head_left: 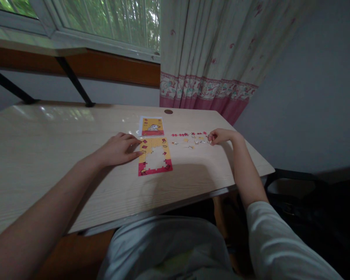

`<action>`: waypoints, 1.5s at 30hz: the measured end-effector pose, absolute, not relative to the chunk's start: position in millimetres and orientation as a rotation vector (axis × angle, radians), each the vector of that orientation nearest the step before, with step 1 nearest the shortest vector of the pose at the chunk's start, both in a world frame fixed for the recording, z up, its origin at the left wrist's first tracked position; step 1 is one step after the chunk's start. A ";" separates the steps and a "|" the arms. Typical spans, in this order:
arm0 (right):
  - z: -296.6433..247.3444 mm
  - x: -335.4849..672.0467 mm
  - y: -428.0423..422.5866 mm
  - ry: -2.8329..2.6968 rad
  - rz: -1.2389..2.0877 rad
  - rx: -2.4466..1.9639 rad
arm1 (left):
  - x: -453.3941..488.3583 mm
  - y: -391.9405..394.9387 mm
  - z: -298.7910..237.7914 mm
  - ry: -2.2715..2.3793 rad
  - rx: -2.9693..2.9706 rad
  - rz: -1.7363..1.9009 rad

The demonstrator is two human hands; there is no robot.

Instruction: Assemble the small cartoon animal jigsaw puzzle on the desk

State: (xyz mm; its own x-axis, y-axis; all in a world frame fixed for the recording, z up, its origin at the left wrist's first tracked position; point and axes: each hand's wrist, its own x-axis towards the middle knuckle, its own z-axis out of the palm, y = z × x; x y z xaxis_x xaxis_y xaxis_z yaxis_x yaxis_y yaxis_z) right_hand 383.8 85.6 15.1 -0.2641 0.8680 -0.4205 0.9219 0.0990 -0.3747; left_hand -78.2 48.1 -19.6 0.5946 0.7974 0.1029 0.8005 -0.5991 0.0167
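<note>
A partly assembled jigsaw puzzle (168, 155) lies on the table, its yellow and pink border joined around a bare middle. My left hand (120, 149) rests at the puzzle's left edge, fingers apart, with fingertips touching the border. Just behind the puzzle is a reference picture (153, 126) of a pale animal on yellow and pink. To the right, loose puzzle pieces (190, 140) are spread in rough rows, pink ones at the back. At their right end my right hand (220, 137) has its fingers pinched together at a puzzle piece, mostly hidden by the fingertips.
The pale wooden table (111, 194) runs beneath everything, its front edge close to my body. A round dark cap (168, 111) sits near the back edge. Behind hang floral curtains (204, 58) beside a window (111, 23). A dark chair (294, 175) stands at the right.
</note>
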 end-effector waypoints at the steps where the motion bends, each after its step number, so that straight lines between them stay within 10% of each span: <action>1: 15.1 383.8 85.7 2.258 -0.883 1.848 | -78.4 48.3 -19.9 -1.389 -2.774 -0.154; 31: 27.8 326.7 66.3 2.514 -1.592 1.547 | -76.0 45.6 -17.0 -1.429 -2.783 -0.151; 45: 23.7 372.0 79.0 2.315 -1.144 1.704 | -77.7 48.4 -19.4 -1.387 -2.778 -0.119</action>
State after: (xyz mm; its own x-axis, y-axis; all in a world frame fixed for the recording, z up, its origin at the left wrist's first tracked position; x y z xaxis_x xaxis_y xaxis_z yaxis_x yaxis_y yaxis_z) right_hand 372.0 79.0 23.7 -0.3923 0.8061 -0.4431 0.8416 0.1200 -0.5266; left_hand -77.7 48.4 -19.4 0.5987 0.7966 0.0836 0.7992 -0.6010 0.0035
